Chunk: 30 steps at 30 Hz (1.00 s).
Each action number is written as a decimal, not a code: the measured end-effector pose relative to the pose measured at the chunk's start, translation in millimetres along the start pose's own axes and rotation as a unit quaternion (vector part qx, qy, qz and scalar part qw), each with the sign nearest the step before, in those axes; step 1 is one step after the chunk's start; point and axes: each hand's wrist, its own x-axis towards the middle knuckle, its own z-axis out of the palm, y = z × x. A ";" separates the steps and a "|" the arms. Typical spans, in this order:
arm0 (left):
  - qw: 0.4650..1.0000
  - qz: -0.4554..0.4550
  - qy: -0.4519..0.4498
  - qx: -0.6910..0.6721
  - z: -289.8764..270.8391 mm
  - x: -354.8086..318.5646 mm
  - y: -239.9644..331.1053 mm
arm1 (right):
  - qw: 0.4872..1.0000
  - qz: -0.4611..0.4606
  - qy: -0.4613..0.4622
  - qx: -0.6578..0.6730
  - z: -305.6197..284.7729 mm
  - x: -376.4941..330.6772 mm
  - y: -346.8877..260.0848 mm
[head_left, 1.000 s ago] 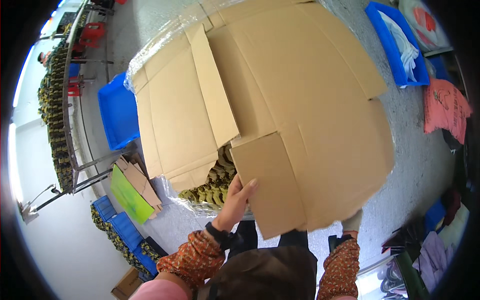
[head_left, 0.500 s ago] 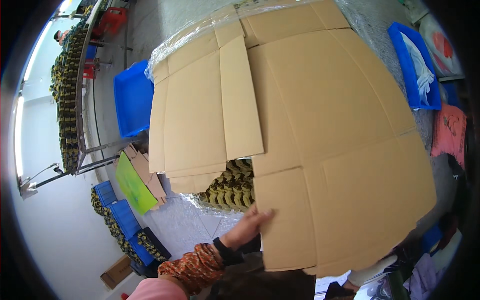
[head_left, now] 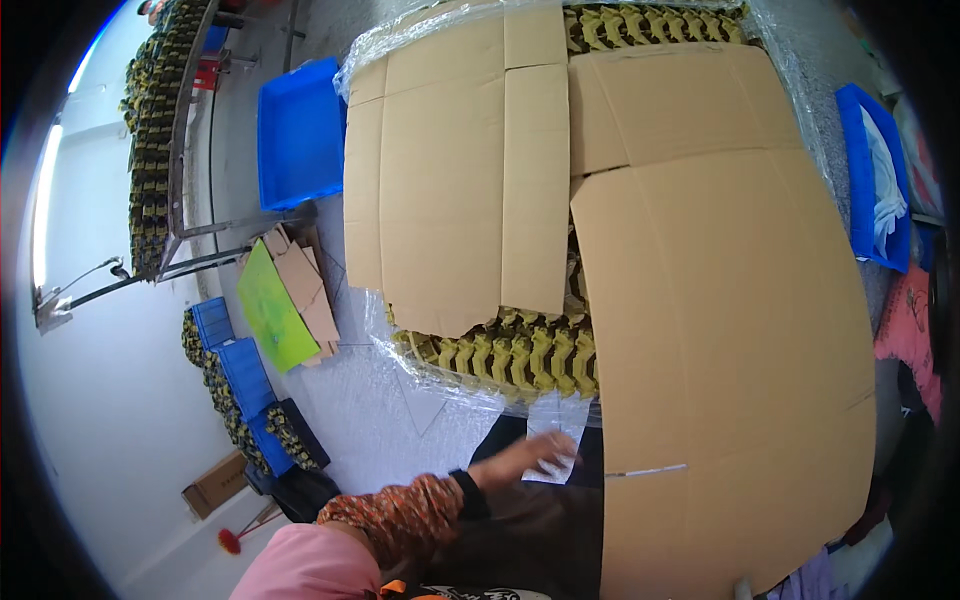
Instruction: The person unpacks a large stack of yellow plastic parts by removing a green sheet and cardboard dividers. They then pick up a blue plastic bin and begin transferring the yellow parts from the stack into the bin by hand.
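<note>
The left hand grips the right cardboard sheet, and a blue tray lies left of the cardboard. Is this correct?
Not quite: the head view shows the left hand open and apart from the right cardboard sheet, not gripping it. A blue tray does lie left of the cardboard.

In the lower middle, we see the left hand (head_left: 525, 460), its fingers smeared by blur. At the bottom edge, right of centre, we cannot tell whether a pale tip (head_left: 743, 587) belongs to the right hand. Cardboard (head_left: 730, 330) hides from us how far the green pieces (head_left: 520, 360) run. The dark rim at right cuts off the pink bag (head_left: 905, 320).
</note>
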 end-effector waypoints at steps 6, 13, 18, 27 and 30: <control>0.921 0.097 0.368 -0.083 -169.2 12.6 24.6 | 0.995 0.035 0.070 -0.065 2.8 -7.7 0.1; 0.784 0.130 0.459 -0.397 -291.5 47.0 65.1 | 0.992 0.077 0.064 -0.076 34.7 8.8 1.1; 0.696 0.084 0.552 -0.451 -298.3 61.8 64.0 | 0.991 0.092 0.053 -0.080 43.4 17.0 2.0; 0.691 0.090 0.516 -0.498 -297.2 56.5 44.6 | 0.992 0.088 0.043 -0.080 38.0 12.1 14.4; 0.673 0.089 0.508 -0.529 -310.7 56.2 38.2 | 0.932 -0.056 -0.024 -0.358 28.0 13.9 22.4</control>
